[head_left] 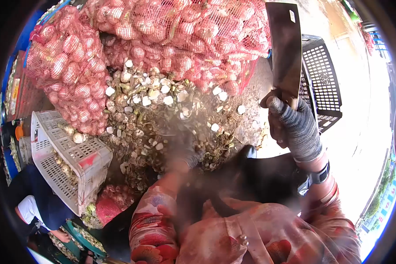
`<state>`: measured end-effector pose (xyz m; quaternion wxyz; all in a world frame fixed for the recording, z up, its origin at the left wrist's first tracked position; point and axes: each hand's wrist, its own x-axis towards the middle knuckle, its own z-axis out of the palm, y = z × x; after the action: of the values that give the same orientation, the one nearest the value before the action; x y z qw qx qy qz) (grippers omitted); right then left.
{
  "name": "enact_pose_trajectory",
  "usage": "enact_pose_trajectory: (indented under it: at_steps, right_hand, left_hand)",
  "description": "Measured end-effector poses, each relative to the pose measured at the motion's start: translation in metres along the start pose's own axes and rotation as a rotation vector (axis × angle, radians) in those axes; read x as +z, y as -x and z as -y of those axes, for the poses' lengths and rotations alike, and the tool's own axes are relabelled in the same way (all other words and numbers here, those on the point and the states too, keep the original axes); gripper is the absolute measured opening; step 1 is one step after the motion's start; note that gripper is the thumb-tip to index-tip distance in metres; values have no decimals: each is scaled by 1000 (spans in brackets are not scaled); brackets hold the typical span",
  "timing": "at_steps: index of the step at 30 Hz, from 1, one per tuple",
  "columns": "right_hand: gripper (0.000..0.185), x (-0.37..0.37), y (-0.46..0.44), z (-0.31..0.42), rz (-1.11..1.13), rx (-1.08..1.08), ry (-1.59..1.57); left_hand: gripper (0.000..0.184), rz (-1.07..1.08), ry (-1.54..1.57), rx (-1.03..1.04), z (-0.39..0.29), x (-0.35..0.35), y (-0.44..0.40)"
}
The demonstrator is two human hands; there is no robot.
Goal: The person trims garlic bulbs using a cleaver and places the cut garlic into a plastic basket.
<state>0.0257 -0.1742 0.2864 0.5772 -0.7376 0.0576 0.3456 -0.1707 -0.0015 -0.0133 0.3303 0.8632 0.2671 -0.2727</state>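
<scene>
From the head camera, a big cleaver (287,46) stands out to the right of the scrap pile (141,127). The right grip (295,127), in a grey glove, has its fingers wrapped round the cleaver's handle, and the wide blade points away from the person. It looks heavy and stiff, with most of the weight in the blade. The handle seems the safe place to hold, close to the blade so it does not wobble. The blade may be slippery if wet, and its edge is likely sharp.

The left grip (192,157) is low, at the near edge of the scrap pile. It is too blurry for me to tell if it holds anything.

The scraps look light and soft, like dry skins, roots and little white cut ends. The bulbs look like garlic: small, round and firm, with skin that may tear. The fat middle looks best to hold.

The scrap pile lies on a dirty floor (263,83). Big red net bags (185,31) full of bulbs sit behind the pile, and another net bag (68,75) leans at its left. A white crate (88,154) with a few bulbs is nearer, also left of the pile. A black crate (323,72) is right of the pile, past the cleaver. Another person in dark clothes (59,198) is far left of the pile.
</scene>
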Motion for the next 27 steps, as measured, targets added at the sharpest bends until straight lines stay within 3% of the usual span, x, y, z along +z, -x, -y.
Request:
enact_pose_trajectory:
  at_steps: [1,5,6,8,10,11,13,14,15,17,19,21,22,24,26,27]
  right_hand:
    - [22,0,-3,-1,35,-8,11]
    - [19,2,-9,-12,66,3,56]
    - [18,1,-9,-15,109,-1,77]
    - [18,-1,-11,-19,133,-57,164]
    - [19,1,-11,-17,84,-35,138]
    - [20,1,-14,-23,38,-232,235]
    - [21,-3,-9,-10,57,-88,162]
    - [21,-5,-10,-6,83,48,99]
    - [22,-3,-11,-8,81,-50,106]
    - [22,-7,-12,-8,104,1,88]
    - [23,-8,-6,-10,106,62,73]
    - [23,-7,-2,-11,101,-57,157]
    - [23,-7,0,-11,93,-60,155]
    - [22,-8,-2,-17,104,-177,245]
    - [23,-9,-8,-27,116,-260,277]
    - [24,-9,-12,-32,81,-366,344]
  left_hand:
    - [79,0,-6,1,-14,-13,0]
    - [72,-64,-331,330,-72,-73,-24]
    - [65,-363,-329,364,-73,-76,-53]
    - [65,-586,-222,299,-59,-80,-118]
    - [70,-477,-421,153,-74,-81,-103]
    - [70,-476,-418,150,-79,-77,-87]
    - [72,-97,-413,191,-76,-63,-36]
    - [72,-78,-532,236,-46,-19,-22]
    - [72,43,-557,255,-34,2,3]
    - [72,177,-577,271,-8,35,29]
    - [60,428,-550,402,44,70,15]
    - [51,485,-445,427,34,35,3]
    - [48,424,-358,388,-7,-21,-11]
    - [46,-43,-51,186,-51,-74,-37]
    - [47,-463,-28,274,-63,-93,-81]
    - [47,-461,-24,284,-60,-90,-107]
